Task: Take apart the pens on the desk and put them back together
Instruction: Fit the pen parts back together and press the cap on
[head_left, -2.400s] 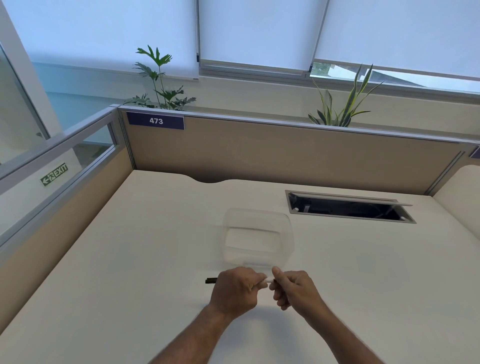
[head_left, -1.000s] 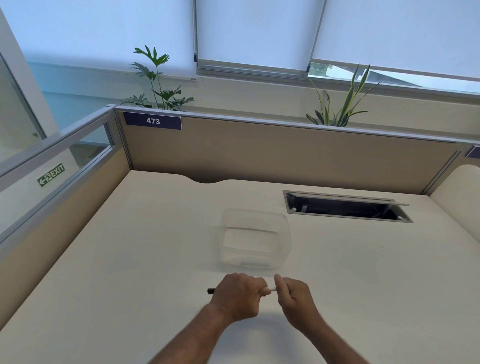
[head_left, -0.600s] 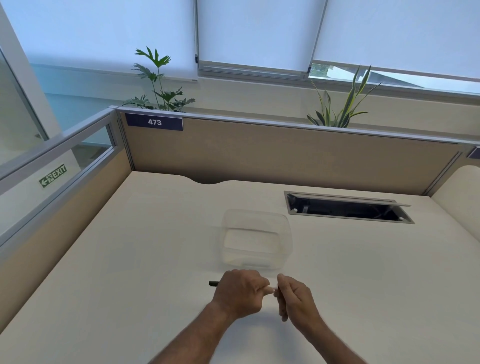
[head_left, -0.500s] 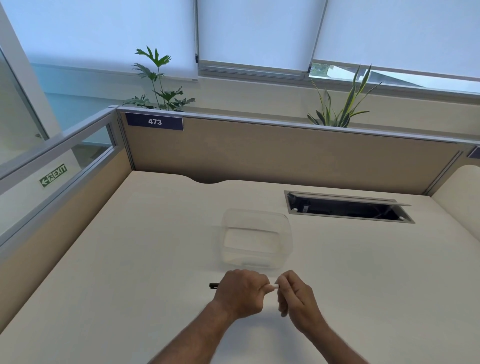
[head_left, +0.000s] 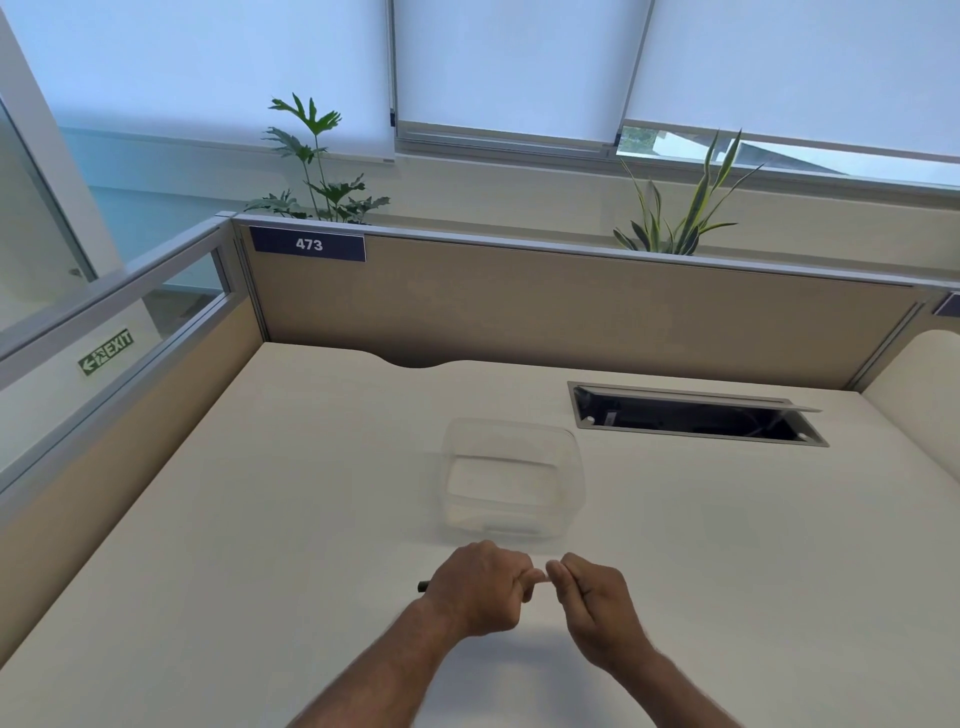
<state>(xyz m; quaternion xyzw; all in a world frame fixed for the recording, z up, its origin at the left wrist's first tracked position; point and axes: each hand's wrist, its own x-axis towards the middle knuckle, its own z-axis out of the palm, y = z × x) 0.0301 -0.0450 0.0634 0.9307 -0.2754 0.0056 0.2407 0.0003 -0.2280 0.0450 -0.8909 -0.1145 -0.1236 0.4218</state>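
1. Left hand (head_left: 480, 590) curled round the pen (head_left: 423, 586), held just above the worktop (head_left: 260, 519); the pen's long axis runs left–right, dark end pointing left past the fist.
2. Right hand (head_left: 592, 597) pinches the pen's pale right end between fingertips.
3. Clear container (head_left: 511, 478) just beyond the hands.
4. Open cable hatch (head_left: 696, 418) farther right.
5. Partition label "473" (head_left: 308, 244).

Both arms reach forward side by side. The left hand (head_left: 480, 590) is curled into a fist around a pen (head_left: 423, 586). The right hand (head_left: 595, 603) pinches its pale end, fingers bent.
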